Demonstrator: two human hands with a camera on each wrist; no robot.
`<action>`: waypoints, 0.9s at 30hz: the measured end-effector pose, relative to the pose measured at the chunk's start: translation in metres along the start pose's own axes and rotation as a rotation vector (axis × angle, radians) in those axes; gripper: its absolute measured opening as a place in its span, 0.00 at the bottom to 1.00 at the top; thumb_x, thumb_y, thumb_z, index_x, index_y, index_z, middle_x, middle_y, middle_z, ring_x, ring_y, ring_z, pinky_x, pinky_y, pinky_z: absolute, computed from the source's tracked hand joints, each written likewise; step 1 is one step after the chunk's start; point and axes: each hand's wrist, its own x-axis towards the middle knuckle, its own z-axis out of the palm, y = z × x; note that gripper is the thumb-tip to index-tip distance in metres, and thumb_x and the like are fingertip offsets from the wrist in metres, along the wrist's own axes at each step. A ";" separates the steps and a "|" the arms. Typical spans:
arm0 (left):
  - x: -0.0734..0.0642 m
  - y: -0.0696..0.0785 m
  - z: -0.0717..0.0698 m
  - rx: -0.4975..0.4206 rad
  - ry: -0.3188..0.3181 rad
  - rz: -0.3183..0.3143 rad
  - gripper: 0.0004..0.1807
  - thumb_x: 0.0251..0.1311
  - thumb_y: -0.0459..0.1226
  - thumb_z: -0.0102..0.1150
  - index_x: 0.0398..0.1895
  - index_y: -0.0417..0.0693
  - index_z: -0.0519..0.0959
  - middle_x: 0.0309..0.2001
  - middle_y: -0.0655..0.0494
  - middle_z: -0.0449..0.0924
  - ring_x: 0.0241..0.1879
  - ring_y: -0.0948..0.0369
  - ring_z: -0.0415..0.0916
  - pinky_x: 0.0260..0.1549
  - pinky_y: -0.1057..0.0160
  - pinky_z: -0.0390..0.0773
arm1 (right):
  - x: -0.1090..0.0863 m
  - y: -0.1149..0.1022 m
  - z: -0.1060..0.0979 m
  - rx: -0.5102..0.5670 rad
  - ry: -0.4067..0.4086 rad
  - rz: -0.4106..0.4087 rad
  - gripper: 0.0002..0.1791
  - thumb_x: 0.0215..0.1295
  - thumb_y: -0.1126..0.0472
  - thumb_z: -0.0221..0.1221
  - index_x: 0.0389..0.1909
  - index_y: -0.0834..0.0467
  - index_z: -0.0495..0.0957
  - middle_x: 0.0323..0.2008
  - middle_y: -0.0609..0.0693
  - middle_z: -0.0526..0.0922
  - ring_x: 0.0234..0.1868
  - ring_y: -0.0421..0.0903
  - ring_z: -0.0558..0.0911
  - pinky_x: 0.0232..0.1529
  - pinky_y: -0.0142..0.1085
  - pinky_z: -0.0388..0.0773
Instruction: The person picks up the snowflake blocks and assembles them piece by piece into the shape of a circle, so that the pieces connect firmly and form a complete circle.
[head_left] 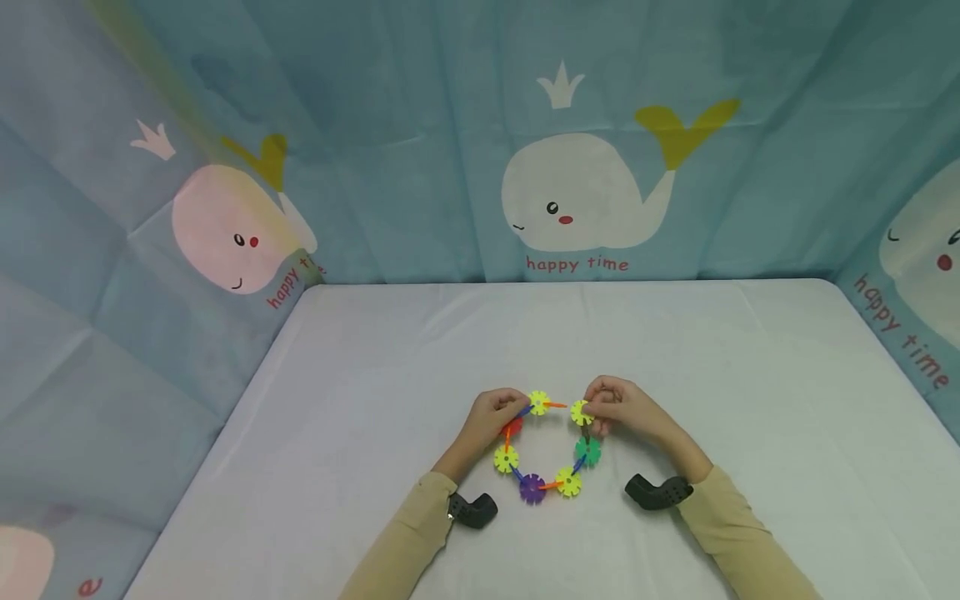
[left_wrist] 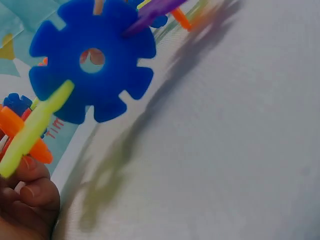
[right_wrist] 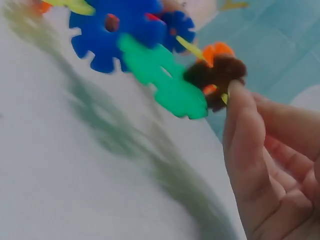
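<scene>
Between the hands hangs a curved chain of notched plastic snowflake discs, slotted into one another, with a purple disc (head_left: 532, 489) at its near side. My left hand (head_left: 487, 417) grips the chain at its upper left, by a red disc (head_left: 512, 427). From there a yellow disc (head_left: 538, 403) and an edge-on orange disc (head_left: 555, 405) reach rightward. My right hand (head_left: 624, 408) pinches the other end, at a yellow disc (head_left: 580, 412) beside a brown disc (right_wrist: 215, 80). A small space separates this yellow disc from the orange one. Below it is a green disc (head_left: 588, 451).
A white cloth covers the table (head_left: 375, 350), and the chain casts a shadow on it. Behind hangs a blue curtain (head_left: 420, 167) printed with whales. Black curved devices sit at the left wrist (head_left: 474, 510) and right wrist (head_left: 658, 492).
</scene>
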 end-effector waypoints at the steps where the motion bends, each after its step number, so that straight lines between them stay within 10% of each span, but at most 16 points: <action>1: 0.000 0.000 0.000 0.007 -0.001 0.003 0.10 0.59 0.32 0.53 0.33 0.30 0.78 0.18 0.59 0.70 0.18 0.68 0.59 0.22 0.70 0.62 | 0.000 -0.001 0.002 0.003 0.023 -0.009 0.12 0.60 0.66 0.56 0.37 0.71 0.68 0.23 0.56 0.78 0.20 0.44 0.78 0.22 0.36 0.75; 17: -0.001 0.002 0.000 0.008 0.011 0.019 0.10 0.60 0.32 0.53 0.33 0.30 0.77 0.17 0.56 0.69 0.18 0.68 0.60 0.22 0.70 0.63 | -0.003 -0.029 0.022 -0.033 0.085 0.001 0.08 0.60 0.71 0.54 0.35 0.74 0.70 0.22 0.61 0.77 0.18 0.44 0.77 0.21 0.39 0.75; 27: -0.001 0.001 0.000 0.033 -0.029 0.036 0.10 0.60 0.33 0.52 0.33 0.31 0.78 0.18 0.55 0.69 0.18 0.68 0.59 0.23 0.70 0.64 | 0.003 -0.011 0.020 -0.039 0.103 0.010 0.11 0.59 0.66 0.57 0.35 0.72 0.71 0.21 0.58 0.77 0.18 0.44 0.77 0.21 0.37 0.75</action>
